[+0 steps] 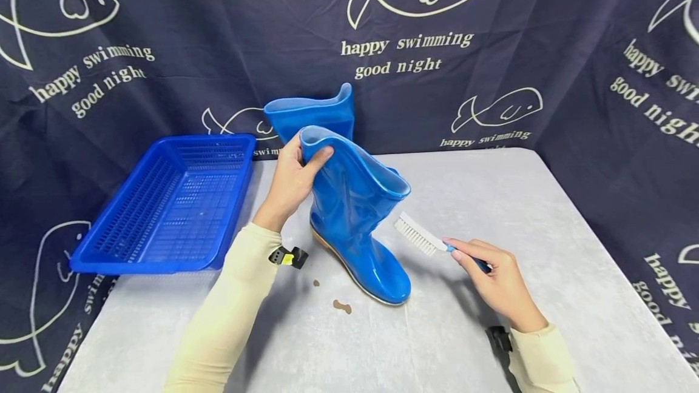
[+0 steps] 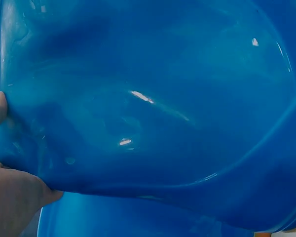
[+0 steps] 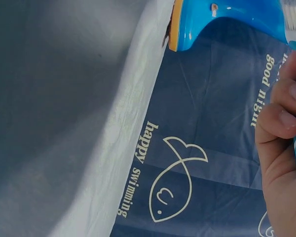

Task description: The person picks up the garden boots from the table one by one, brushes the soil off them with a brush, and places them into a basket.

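Head view: the left hand (image 1: 289,181) grips the top rim of a blue boot (image 1: 355,217), thumb curled over the edge and fingers behind the shaft. The boot stands upright near the middle of the grey table (image 1: 546,229), toe pointing near and right, its shaft bent and creased below the grip. A second boot (image 1: 314,114) stands just behind it, at the far edge. The right hand (image 1: 494,281) pinches the blue handle of a brush (image 1: 423,238), fingers curled round it; the white bristles lie just right of the boot's shaft, whether touching it I cannot tell. A blue basket (image 1: 164,205) sits on the far left of the table, well apart from the boot. Two small brown smears (image 1: 341,306) mark the table near the boot's sole. A dark cloth (image 1: 491,47) printed with fish hangs behind.

Left wrist view: glossy boot (image 2: 153,108) fills the frame, the hand (image 2: 15,197) at lower left.
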The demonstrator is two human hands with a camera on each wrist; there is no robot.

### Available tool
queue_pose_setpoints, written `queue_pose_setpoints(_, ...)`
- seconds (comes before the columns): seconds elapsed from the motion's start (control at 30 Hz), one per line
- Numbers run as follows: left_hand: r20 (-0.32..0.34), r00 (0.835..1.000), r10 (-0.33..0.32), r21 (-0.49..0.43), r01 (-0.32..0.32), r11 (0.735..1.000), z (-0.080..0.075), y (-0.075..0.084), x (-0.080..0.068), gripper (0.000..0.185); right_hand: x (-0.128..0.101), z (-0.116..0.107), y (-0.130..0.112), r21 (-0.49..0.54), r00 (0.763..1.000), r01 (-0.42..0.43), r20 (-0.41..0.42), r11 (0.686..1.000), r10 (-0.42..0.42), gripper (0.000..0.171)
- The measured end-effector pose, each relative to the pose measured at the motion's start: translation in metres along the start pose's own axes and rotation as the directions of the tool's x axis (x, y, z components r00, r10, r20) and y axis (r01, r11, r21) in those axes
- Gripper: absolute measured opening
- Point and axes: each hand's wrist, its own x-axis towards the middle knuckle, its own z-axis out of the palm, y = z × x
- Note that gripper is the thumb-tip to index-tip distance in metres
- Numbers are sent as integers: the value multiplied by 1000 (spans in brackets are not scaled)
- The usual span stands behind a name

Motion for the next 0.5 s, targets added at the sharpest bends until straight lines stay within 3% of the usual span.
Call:
queue_pose_setpoints(0.33,-15,1000,24,-64,-25,998,-2,0,10,21,2,-1,-1,1,1000,24,-14,1000,-24,34)
queue_pose_setpoints(0.5,26,999,28,-90,-26,996,2,-4,20,17,1,-2,-2,15,999,37,-36,999,-37,35)
